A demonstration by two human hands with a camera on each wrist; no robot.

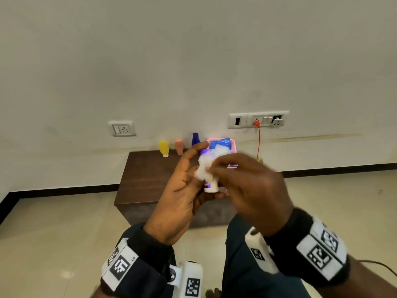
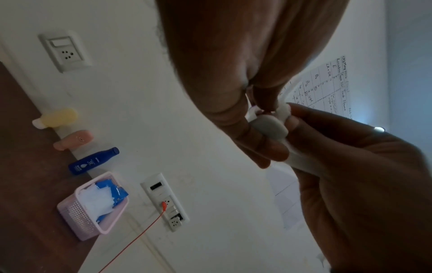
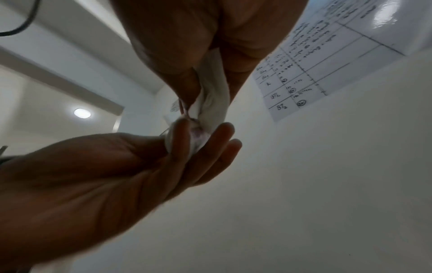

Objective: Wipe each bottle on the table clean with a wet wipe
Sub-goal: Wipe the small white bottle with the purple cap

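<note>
Above the dark wooden table (image 1: 146, 175), my left hand (image 1: 189, 171) grips a small white bottle with a purple label (image 1: 210, 187). My right hand (image 1: 229, 168) pinches a crumpled white wet wipe (image 1: 203, 166) and presses it against the bottle's upper part. In the left wrist view the bottle's rounded end (image 2: 268, 129) sits between my left fingers, with the wipe (image 2: 301, 162) in the right hand. In the right wrist view the wipe (image 3: 215, 92) hangs from my right fingers onto the bottle (image 3: 198, 137). A yellow bottle (image 1: 164, 148), a peach bottle (image 1: 179, 146) and a dark blue bottle (image 1: 195, 139) stand along the wall.
A pink basket (image 1: 234, 148) at the table's back right holds a blue wipe pack (image 1: 221, 144) and loose white wipes. A red cable (image 1: 258, 138) hangs from the wall socket (image 1: 257, 120) behind it. Tiled floor (image 1: 64, 233) surrounds the low table.
</note>
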